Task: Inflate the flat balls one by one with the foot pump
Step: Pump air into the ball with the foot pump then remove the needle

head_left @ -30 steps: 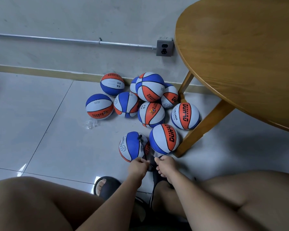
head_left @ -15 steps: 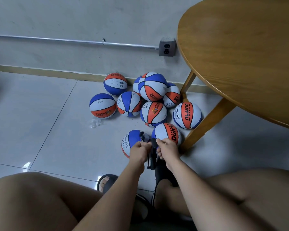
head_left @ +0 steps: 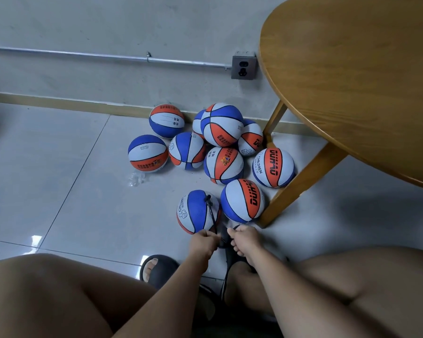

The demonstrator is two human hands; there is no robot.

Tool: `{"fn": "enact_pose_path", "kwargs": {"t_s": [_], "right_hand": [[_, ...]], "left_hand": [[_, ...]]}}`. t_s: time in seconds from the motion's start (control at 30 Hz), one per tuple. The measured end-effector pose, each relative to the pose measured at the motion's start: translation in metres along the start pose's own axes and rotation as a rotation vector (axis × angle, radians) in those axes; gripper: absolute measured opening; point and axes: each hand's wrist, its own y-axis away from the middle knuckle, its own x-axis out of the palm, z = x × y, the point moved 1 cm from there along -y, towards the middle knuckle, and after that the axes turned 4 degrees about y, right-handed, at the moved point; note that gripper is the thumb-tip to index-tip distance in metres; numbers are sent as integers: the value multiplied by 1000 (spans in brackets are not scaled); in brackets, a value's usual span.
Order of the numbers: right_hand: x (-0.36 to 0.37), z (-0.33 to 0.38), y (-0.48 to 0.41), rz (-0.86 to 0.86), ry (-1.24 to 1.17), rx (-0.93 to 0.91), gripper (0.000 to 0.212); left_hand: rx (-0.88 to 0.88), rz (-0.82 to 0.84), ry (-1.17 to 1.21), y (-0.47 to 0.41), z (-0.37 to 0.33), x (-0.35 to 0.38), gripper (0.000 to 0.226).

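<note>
A blue, white and orange ball (head_left: 195, 212) lies on the floor in front of me with a black hose (head_left: 211, 213) plugged into its top. My left hand (head_left: 203, 242) and my right hand (head_left: 246, 240) sit side by side just below that ball, fingers curled round the black pump handle (head_left: 224, 240) between them. The pump's body is mostly hidden behind my hands and right foot. A second ball (head_left: 243, 201) rests right of the first. Several more balls (head_left: 221, 124) are piled against the wall.
A round wooden table (head_left: 352, 81) stands at the right, its slanted leg (head_left: 300, 184) coming down close to the nearest balls. A crumpled clear wrapper (head_left: 137, 178) lies on the tiles. My feet in dark slippers (head_left: 156, 267) are between my knees. A wall socket (head_left: 244, 67) sits above the pile.
Both hands rose with the pump handle half a second ago, up in front of the nearest balls, and have now come back down low near my feet.
</note>
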Motion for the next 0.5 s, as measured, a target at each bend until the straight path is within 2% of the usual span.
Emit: {"fn": "enact_pose_path", "kwargs": {"t_s": [0.17, 0.27, 0.33, 0.5], "right_hand": [[0, 58, 22, -49, -134, -202, 29], [-1, 90, 32, -93, -201, -282, 31], [-1, 92, 34, -97, -217, -289, 31], [-3, 55, 27, -38, -151, -192, 29]], "left_hand": [[144, -9, 239, 10, -50, -4, 20], [247, -33, 245, 15, -83, -6, 28], [261, -36, 225, 16, -88, -5, 29], [153, -3, 153, 6, -54, -4, 26]]}}
